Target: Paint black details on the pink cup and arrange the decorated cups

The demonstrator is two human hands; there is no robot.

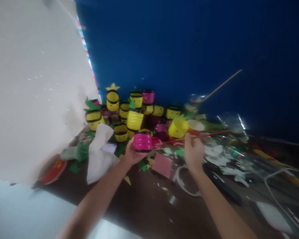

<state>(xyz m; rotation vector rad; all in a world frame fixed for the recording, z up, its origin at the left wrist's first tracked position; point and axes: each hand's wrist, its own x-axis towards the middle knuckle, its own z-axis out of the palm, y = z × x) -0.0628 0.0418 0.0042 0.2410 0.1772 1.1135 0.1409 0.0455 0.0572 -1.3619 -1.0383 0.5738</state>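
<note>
Fingers of left hand (133, 155) clamped on pink cup (143, 142); right hand (194, 154), near yellow cup (178, 128), blurred, finger grip untellable. Pink cup probably light, slick, flexible; best held round ribbed middle.

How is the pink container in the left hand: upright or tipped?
Roughly upright: the pink container in the left hand has dark top and bottom edges that run nearly level.

The left hand (131, 156) grips a ribbed magenta plastic cup (143, 142) with black bands. The right hand (195, 154) is near a round yellow cup (178, 128); blur hides whether it pinches the thin red stick (218, 132) there. A square pink sheet (162, 165) lies on the dark brown table (139, 199).
</note>
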